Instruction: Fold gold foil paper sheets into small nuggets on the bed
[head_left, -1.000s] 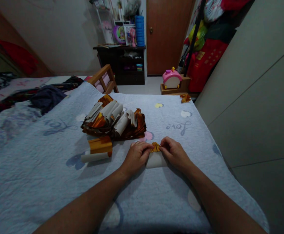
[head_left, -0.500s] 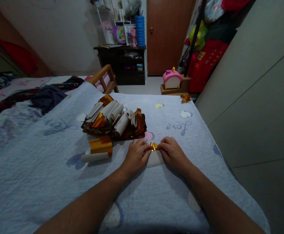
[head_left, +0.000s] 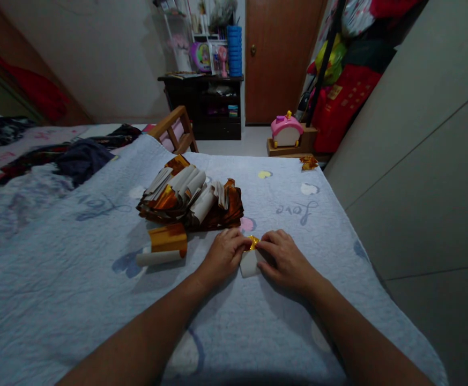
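Observation:
On the bed in front of me lies a small sheet of gold foil paper [head_left: 252, 262], its pale back facing up and its far edge folded over to show shiny gold. My left hand [head_left: 228, 251] pinches the left end of this fold between thumb and fingers. From the right, my right hand [head_left: 284, 257] presses its index finger on the gold fold, with the thumb lower down on the pale part. Beyond my left hand sits a thick stack of gold foil paper [head_left: 193, 195], its sheets curled. One loose curled sheet [head_left: 167, 241] rests nearer to me.
A pale blue patterned bedcover [head_left: 117, 311] spreads under everything. Crumpled gold foil pieces [head_left: 309, 163] lie at its far right corner. Dark clothes [head_left: 84, 161] are on the left, and a white cabinet [head_left: 426, 161] borders the right side. A wooden chair [head_left: 177, 128] stands beyond.
My right thumb has slid down from the fold onto the pale part, apart from the index finger. The left hand keeps its pinch. The whole view has shifted slightly.

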Tool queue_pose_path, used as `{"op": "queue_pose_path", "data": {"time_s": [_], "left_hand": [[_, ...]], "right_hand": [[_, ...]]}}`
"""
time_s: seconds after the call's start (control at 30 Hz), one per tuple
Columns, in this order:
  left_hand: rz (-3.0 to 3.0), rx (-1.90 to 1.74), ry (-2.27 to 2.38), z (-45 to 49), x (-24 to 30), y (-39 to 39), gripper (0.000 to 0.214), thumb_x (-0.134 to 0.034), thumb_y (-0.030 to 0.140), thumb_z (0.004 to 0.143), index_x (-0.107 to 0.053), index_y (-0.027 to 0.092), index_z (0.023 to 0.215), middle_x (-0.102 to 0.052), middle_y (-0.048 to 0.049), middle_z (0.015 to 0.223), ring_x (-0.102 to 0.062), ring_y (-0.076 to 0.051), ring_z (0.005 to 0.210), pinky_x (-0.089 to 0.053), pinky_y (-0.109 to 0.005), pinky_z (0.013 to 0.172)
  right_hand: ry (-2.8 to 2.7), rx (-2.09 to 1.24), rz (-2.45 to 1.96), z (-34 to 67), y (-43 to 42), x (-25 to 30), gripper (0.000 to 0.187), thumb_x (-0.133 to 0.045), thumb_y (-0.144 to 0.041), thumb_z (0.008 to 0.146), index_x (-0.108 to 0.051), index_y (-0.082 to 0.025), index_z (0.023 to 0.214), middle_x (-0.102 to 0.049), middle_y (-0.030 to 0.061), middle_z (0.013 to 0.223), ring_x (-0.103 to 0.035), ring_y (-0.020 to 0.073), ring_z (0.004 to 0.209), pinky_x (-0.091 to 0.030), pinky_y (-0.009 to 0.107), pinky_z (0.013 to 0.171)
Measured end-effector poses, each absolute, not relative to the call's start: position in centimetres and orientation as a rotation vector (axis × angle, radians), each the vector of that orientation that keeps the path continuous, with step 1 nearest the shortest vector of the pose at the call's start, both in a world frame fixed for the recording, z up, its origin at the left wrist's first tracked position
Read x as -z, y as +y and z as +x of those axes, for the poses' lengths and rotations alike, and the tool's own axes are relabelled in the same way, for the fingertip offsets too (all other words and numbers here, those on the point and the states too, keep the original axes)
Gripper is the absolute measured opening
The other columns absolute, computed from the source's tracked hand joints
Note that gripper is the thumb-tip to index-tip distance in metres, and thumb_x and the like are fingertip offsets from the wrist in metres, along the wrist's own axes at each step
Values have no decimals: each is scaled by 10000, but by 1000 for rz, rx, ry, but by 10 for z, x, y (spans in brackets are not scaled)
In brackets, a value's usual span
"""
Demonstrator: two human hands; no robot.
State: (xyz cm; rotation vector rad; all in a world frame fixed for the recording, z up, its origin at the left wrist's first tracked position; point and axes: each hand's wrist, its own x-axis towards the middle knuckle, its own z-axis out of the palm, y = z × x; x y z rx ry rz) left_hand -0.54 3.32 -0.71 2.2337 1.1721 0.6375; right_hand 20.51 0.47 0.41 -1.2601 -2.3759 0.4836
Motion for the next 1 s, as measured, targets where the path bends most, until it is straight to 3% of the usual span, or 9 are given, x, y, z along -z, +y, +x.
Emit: {"op": "queue_pose_path", "data": {"time_s": [0.1,0.17,0.37,0.6,0.8,1.0], "left_hand": [[2231,-642,1169,-8,7,36,161,-604,142,928,-736,203,998,-661,-53,975,-565,-226,973,-429,-355,872],[2226,-637,1181,-8,7,37,120,-620,140,913,-726,195,928,-657,-50,955,-562,-224,964,-427,-353,867],[2236,-624,1188,-6,7,38,123,-594,157,914,-705,183,867,-644,-52,926,-563,-220,939,-418,-352,846],[2215,-523,1127,-14,2,42,283,-512,53,814,-710,204,949,-647,-51,980,-551,-225,988,-427,-362,910],[2290,-338,961,-28,-8,42,480,-545,41,674,-608,227,1111,-584,-39,1129,-513,-231,1120,-421,-367,1015],[2279,-342,953,-31,-9,41,390,-627,124,758,-588,245,1127,-572,-39,1202,-495,-240,1175,-403,-383,1052]], "right_hand": [[-2449,-493,-1243,202,1,-9,508,-737,-384,812,-609,-179,1259,-603,126,1177,-486,307,1072,-408,480,951],[-2475,-488,-1257,199,-1,-10,565,-732,-404,791,-576,-169,1281,-584,132,1197,-472,315,1089,-398,483,967],[-2500,-474,-1289,195,-3,-10,530,-552,-128,679,-546,-155,1208,-549,127,1167,-447,287,1088,-389,444,976],[-2511,-610,-1227,204,-7,-14,652,-505,-68,600,-493,-174,1244,-515,128,1238,-426,280,1153,-368,444,1017],[-2458,-630,-1240,203,-5,-14,542,-542,-127,646,-499,-190,1183,-529,124,1229,-443,295,1141,-375,465,1003],[-2440,-568,-1234,201,-2,-11,428,-558,-152,721,-516,-200,1144,-561,121,1181,-478,303,1091,-404,466,954]]}}
